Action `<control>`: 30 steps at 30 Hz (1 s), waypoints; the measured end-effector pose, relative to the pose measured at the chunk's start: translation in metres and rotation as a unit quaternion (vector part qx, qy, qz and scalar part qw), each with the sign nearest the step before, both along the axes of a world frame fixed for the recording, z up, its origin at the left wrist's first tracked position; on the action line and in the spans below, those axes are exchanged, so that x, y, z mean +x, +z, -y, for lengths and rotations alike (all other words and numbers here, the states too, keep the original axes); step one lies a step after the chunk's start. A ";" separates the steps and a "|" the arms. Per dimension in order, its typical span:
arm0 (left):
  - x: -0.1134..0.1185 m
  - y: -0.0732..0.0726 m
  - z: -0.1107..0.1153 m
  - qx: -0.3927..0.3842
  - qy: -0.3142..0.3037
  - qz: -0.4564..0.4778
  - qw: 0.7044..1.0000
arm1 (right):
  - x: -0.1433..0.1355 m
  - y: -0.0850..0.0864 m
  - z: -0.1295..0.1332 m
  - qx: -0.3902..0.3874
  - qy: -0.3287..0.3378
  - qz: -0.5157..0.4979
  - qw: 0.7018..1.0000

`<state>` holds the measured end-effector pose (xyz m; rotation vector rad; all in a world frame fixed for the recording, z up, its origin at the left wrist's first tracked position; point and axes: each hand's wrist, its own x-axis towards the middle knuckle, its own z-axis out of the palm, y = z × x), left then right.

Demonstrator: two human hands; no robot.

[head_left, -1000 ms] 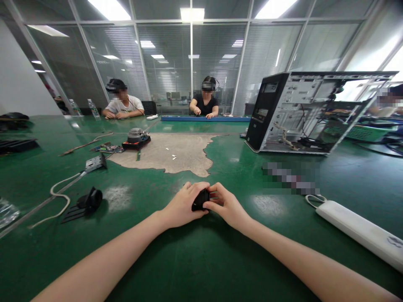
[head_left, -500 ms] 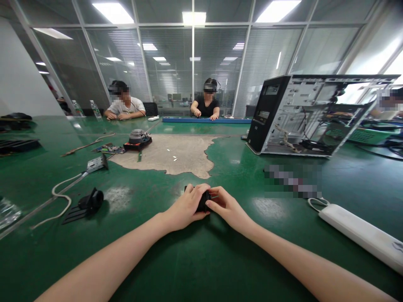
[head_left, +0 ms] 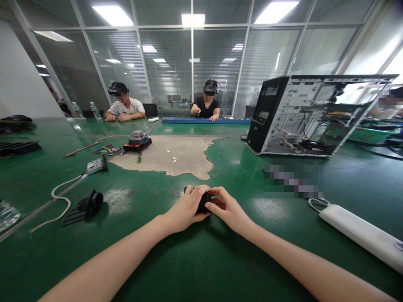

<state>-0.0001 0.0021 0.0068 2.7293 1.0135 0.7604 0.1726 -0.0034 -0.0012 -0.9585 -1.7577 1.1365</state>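
Working on a small black part, both hands have it between them, just above or on the green table — whether it touches the surface is hidden. The left hand is wrapped over it, palm down, covering most of it; the right hand is curled, thumb and fingertips pinching its right end. With so much covered, I cannot tell whether the part is whole, opened or joined to anything. My judgement is that the handling is midway: neither hand has let go, and nothing shows as finished.

Taking the hands as the centre of the dial, a computer case stands at two o'clock, its near side open on metal bays, loose wires and some black pieces low inside. So that much is done, while other pieces lie apart from it. At nine o'clock is a black bracket with a round end; towards ten o'clock, a metal box and, farther off, a round grey unit on a red and black base. None of these is being touched. A white power strip lies between three and four — well apart from the hands.
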 end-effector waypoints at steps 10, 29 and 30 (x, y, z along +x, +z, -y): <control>0.000 0.001 0.001 0.002 -0.006 0.007 1.000 | 0.000 0.004 0.003 0.068 -0.010 -0.003 0.998; 0.002 0.004 0.002 -0.008 -0.005 0.005 1.000 | -0.002 0.002 0.000 0.022 -0.020 -0.010 1.000; 0.002 0.004 0.002 -0.009 -0.004 0.003 1.000 | -0.002 0.002 0.000 0.014 -0.021 -0.008 1.000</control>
